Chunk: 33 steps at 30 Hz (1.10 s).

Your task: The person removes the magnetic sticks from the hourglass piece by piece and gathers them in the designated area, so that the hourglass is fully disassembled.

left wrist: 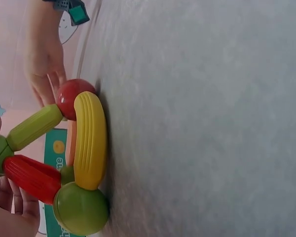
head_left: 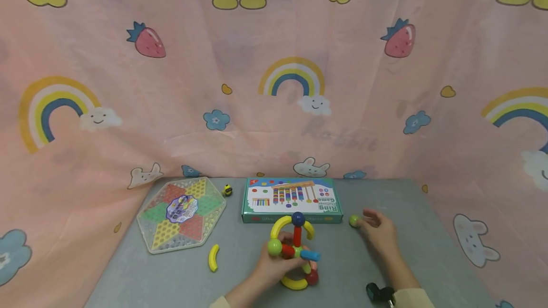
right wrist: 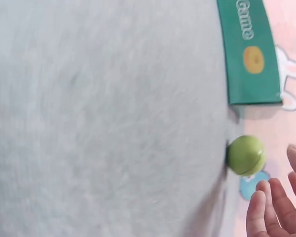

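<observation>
My left hand (head_left: 270, 266) grips a ball-and-rod construction toy (head_left: 288, 251) near the middle of the table. Yellow curved rods (left wrist: 90, 143), red straight rods, a blue rod (head_left: 310, 255) and balls in green, dark blue and red make up this frame. In the left wrist view, fingers (left wrist: 12, 217) hold it by a green ball joint at the left edge. My right hand (head_left: 380, 233) is at a loose green ball (head_left: 354, 221) to the right. Seen from the right wrist, its loosely bent fingers stand beside the ball (right wrist: 246, 155) with a gap.
A green game box (head_left: 292, 201) lies at the back. To its left are a hexagonal board (head_left: 147, 236) with coloured triangles and a small bee figure (head_left: 227, 190). A loose yellow curved rod (head_left: 213, 257) rests left of my left hand. Behind the grey table (head_left: 171, 284) hangs a pink printed cloth.
</observation>
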### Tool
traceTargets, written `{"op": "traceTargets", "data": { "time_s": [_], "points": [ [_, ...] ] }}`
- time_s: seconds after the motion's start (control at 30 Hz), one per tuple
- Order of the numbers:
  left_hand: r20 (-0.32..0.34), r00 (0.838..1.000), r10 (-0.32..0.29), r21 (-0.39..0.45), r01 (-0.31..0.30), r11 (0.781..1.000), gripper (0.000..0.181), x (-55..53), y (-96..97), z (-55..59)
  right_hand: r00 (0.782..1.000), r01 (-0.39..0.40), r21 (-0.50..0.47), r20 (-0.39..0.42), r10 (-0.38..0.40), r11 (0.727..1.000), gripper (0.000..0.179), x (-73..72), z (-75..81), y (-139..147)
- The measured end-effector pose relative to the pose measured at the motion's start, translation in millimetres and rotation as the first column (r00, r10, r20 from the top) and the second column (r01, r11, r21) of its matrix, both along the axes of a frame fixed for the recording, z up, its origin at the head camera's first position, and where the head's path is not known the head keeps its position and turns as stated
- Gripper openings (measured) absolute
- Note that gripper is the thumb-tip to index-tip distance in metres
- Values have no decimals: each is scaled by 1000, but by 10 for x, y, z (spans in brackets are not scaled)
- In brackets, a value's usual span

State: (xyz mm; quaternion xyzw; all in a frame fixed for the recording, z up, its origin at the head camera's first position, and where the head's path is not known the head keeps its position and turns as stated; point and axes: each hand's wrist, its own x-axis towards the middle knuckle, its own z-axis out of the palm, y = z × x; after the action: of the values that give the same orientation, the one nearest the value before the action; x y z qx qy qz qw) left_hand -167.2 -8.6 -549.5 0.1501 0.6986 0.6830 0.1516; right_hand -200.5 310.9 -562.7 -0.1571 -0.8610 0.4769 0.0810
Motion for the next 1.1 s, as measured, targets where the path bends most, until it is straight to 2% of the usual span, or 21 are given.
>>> {"op": "traceTargets", "data": {
  "time_s": [0.1,0.3,0.57,0.67,0.83,1.1],
  "points": [
    [-2,1000,18,6,-18,1000,45,-22,-21,-10,1000,6,6,-20,-6,1000,47,53,102,-50],
    [-61,996,64,-42,-66,997,44,-50,-50,-46,995,-51,68,-83,57,996,45,171,293,-222],
    [-97,990,102,-32,-106,994,43,-49,-81,-78,968,-85,111,-225,109,990,36,275,456,-524],
    [-92,990,106,-61,-112,992,42,-58,-102,-76,953,-143,66,-258,155,987,34,312,518,-629],
    [-79,991,104,-133,-114,984,43,-77,-137,-60,943,-234,-61,-259,211,970,34,342,642,-807],
    [-92,993,67,-136,-80,988,42,-100,-152,-58,923,-351,-207,-238,301,913,41,310,778,-1000]
  ]
}}
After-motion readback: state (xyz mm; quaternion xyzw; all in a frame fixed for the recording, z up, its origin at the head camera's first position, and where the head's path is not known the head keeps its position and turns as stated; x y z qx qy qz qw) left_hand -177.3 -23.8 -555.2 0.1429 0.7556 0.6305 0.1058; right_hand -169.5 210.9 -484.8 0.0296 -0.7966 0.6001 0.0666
